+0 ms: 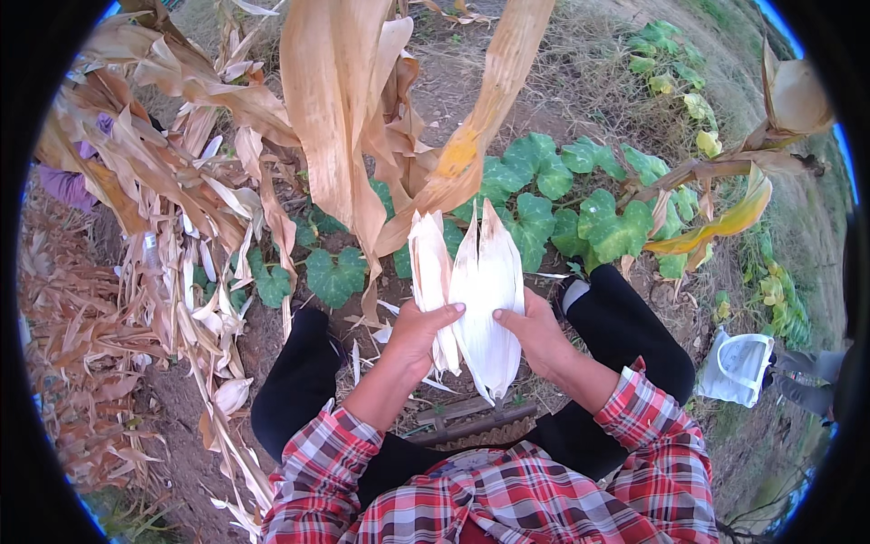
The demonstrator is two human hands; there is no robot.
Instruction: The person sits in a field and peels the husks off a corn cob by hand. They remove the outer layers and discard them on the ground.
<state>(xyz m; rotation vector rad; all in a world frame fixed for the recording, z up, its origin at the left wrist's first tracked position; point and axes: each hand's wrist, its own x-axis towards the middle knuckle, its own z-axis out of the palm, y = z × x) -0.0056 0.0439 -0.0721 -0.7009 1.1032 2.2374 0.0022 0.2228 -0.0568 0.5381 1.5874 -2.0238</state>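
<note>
Pale dry corn husks fill both hands in front of my body. My left hand [416, 333] grips a narrow bundle of husk leaves [431, 272], its thumb pressed across the bundle's side. On the other side, my right hand [537, 333] holds a broader white corn husk [489, 292] with the thumb on its face. That husk is split into two points at the top and tapers to a stub at the bottom. The two pieces touch where they meet. Whether an ear lies inside either one cannot be seen.
Tall dried corn leaves [333, 102] hang just beyond my hands. Broad green vine leaves [537, 204] spread over the ground. Stalks and loose husks [204, 306] lie to the left. At right are a white bag [733, 367] and another person's legs [809, 381]. A low wooden seat [476, 421] shows beneath me.
</note>
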